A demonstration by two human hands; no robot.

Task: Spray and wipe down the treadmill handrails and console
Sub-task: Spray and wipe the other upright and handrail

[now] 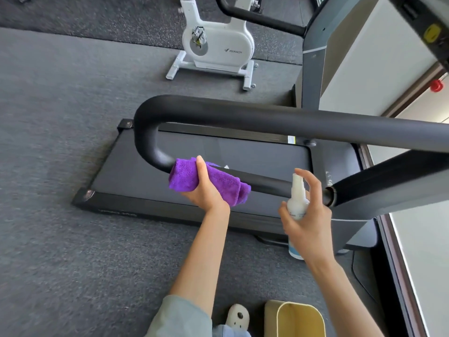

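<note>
A black padded handrail (243, 117) loops across the middle of the head view, curving back toward the treadmill upright (364, 186). My left hand (206, 193) grips a folded purple cloth (184, 178) wrapped over the lower run of the rail, just past the bend. My right hand (308, 215) holds a small white spray bottle (297, 203) upright beside that rail, index finger curved over the nozzle. The treadmill belt (218, 164) lies below. The console is only partly visible at the top right.
A white exercise bike (218, 45) stands on the grey carpet beyond the treadmill. A yellow bin (298, 319) sits near my feet at the bottom. A wall and window frame (413, 239) run along the right side.
</note>
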